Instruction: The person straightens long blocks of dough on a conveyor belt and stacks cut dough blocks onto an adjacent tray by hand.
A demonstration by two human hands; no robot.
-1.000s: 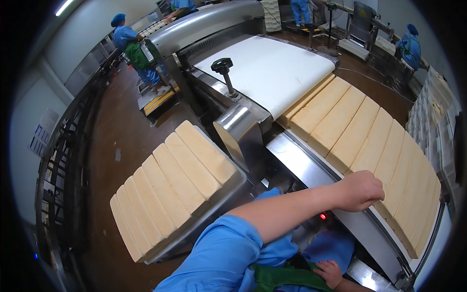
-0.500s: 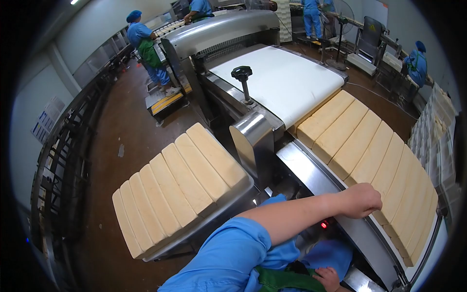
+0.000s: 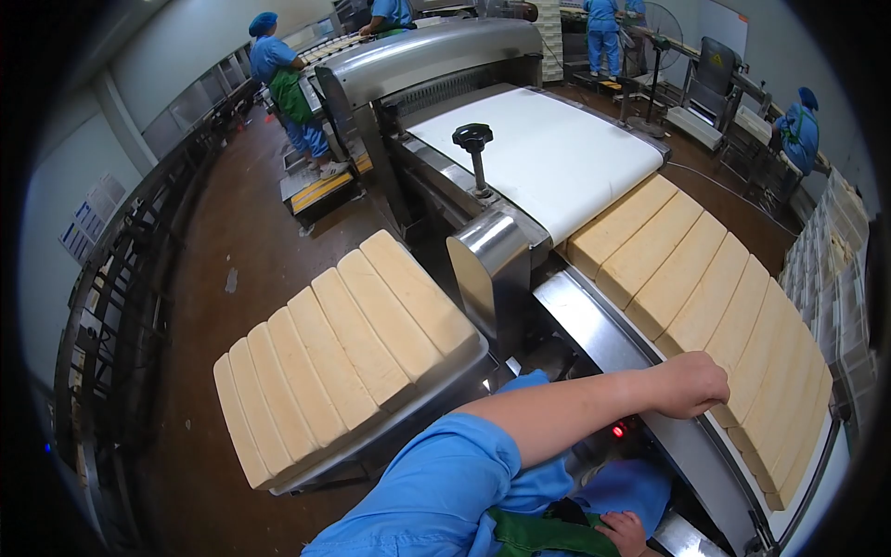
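Observation:
My left hand (image 3: 691,384) is closed in a fist, at the near edge of a row of long pale-yellow blocks (image 3: 696,320) on the machine's infeed. Its curled fingertips are hidden; whether it presses on the blocks I cannot tell. Low in the view, my right hand (image 3: 624,534) is partly visible beside my green apron (image 3: 543,534), its fingers mostly hidden. A second row of similar blocks (image 3: 320,362) sits side by side on a tray (image 3: 399,422) to the left. Their exact kind is unclear.
A white conveyor belt (image 3: 548,153) leads from the blocks to a metal machine (image 3: 436,60). A black knob (image 3: 472,138) stands upright at the belt's side. People in blue work at the far left (image 3: 288,84), back and right (image 3: 798,135). Stacked white crates (image 3: 831,251) stand right.
The view has shifted slightly. My left fist stays at the same place by the blocks, and both rows of blocks look unmoved.

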